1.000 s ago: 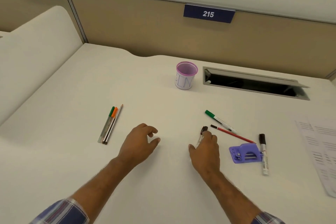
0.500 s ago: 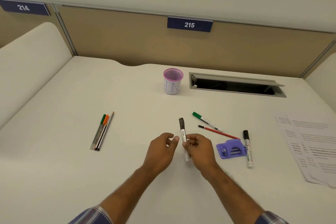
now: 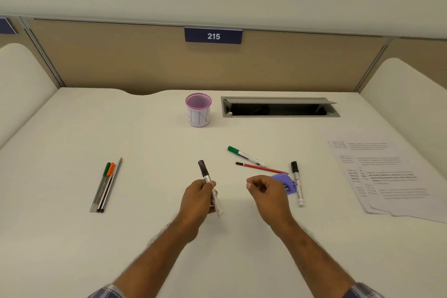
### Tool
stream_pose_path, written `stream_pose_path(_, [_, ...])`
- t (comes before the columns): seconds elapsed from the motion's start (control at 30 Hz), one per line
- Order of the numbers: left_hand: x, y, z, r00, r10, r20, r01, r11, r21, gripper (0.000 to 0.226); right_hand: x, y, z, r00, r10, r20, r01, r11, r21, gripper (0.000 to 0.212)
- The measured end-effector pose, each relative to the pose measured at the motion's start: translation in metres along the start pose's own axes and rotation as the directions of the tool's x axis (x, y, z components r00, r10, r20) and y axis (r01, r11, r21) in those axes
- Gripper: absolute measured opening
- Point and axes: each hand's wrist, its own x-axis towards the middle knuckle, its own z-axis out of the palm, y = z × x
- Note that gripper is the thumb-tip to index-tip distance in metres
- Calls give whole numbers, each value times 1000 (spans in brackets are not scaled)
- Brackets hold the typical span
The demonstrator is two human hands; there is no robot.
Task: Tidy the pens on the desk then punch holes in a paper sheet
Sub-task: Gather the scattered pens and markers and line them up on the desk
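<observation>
The left hand (image 3: 197, 197) gripped a black-capped marker (image 3: 210, 186), cap pointing away. The right hand (image 3: 267, 192) hung loosely curled, holding nothing, just before the punch (image 3: 286, 184). Beyond lay a second marker (image 3: 297, 182), a red pencil (image 3: 261, 167) and a green marker (image 3: 245, 155); paper (image 3: 384, 172) right, three pens (image 3: 106, 185) left, cup (image 3: 198, 110) farthest.

Bright, even overhead light — soft shadows, wide-angle bending at edges.
</observation>
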Motion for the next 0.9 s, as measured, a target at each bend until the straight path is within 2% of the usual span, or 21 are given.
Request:
stream_pose_path(0.07, [0,-1,1,1000,0,-6,0,999,-47,25,9,12,-22,993,6,-117,-12,999,-51,12])
stream_pose_path(0.17, [-2,-4,8,999,12,-44,-17,994,-106,24,22,30,-52,967,-19,-255,-38,976,-216,18])
stream_pose_path(0.23, [-3,-6,15,996,24,-83,-34,992,-121,23,31,45,-68,954,-27,-299,-75,943,-324,21])
stream_pose_path(0.3, [-5,-6,22,993,24,-116,-40,989,-144,23,36,57,-77,948,28,-316,-153,912,-380,20])
stream_pose_path(0.4, [-7,-5,35,990,12,-140,-36,984,-174,23,40,72,-84,954,91,-285,-203,897,-393,22])
stream_pose_path(0.57, [-16,-5,58,991,-10,-137,-13,986,-168,23,44,77,-91,980,127,-154,-184,876,-446,32])
stream_pose_path(0.73, [-26,-6,77,985,-46,-168,17,986,-167,26,53,79,-108,979,169,-115,-205,801,-563,23])
stream_pose_path(0.83, [-33,-5,89,980,-62,-190,24,980,-196,27,54,81,-115,984,143,-111,-179,848,-499,21])
stream_pose_path(0.9, [-36,-3,98,974,-75,-215,29,978,-208,28,53,81,-117,992,59,-107,-99,901,-422,22])
